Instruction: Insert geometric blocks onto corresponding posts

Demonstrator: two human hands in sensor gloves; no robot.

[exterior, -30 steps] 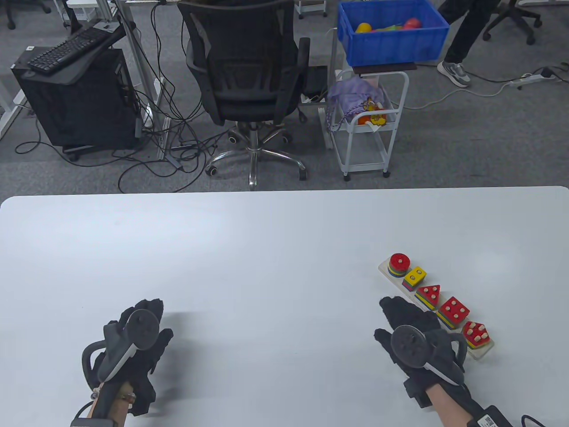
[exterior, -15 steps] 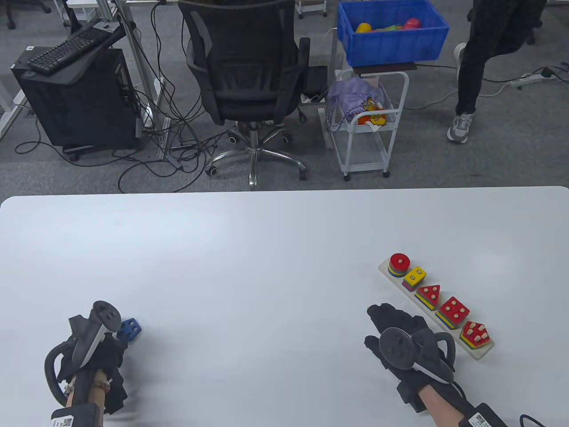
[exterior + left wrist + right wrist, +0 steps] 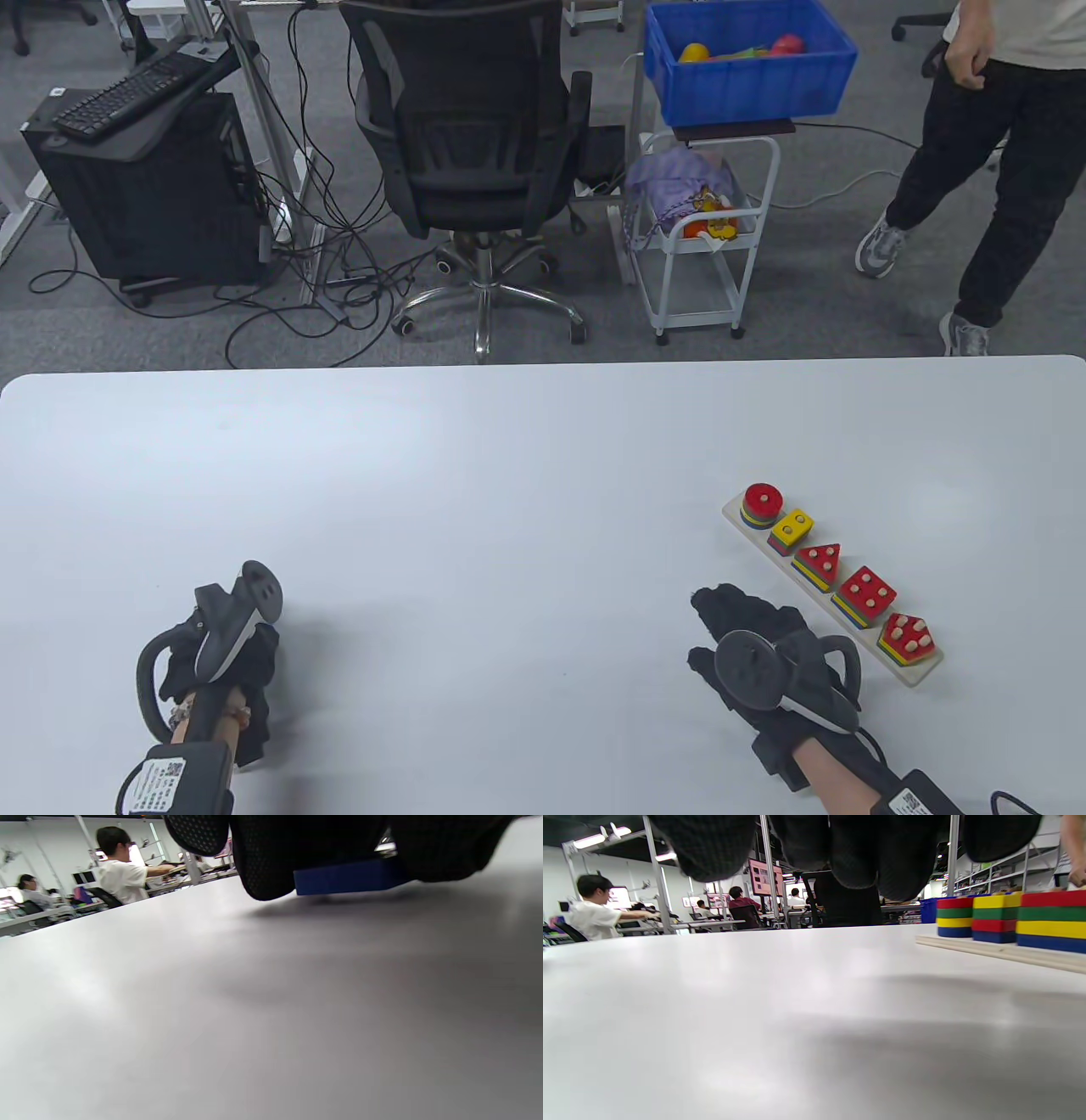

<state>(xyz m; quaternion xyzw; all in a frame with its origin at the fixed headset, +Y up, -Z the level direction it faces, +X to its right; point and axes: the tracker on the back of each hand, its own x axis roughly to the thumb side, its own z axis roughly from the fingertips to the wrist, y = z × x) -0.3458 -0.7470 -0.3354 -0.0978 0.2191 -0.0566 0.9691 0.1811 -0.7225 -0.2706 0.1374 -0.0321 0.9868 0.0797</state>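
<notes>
Since the blue block (image 3: 345,880) looks small, hard and light, I pinch its flat sides with my left hand (image 3: 222,671), at seven o'clock on the bench (image 3: 509,475), while my right hand (image 3: 768,658) lies flat, holding nothing.

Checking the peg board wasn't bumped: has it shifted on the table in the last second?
No. The peg board sits at the same spot and angle relative to the table's far edge in every table view.
</notes>
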